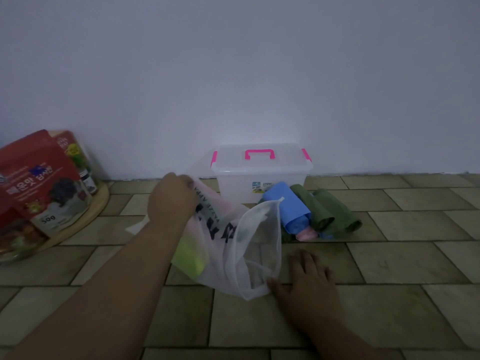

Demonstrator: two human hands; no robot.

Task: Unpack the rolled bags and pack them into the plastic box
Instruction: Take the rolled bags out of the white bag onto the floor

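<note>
Rolled bags (pixel 315 213) beyond right hand (pixel 309 275), flat, empty; left hand (pixel 171 200) grips carrier bag (pixel 228 258).

One box (pixel 259 175), one carrier bag (pixel 228 258), two hands (pixel 172 201) (pixel 309 274).

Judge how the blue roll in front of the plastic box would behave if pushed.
It would probably roll: the blue roll is a cylinder lying on its side. It likely squashes, since its wound end looks loose. The green rolls beside it may block it.
</note>
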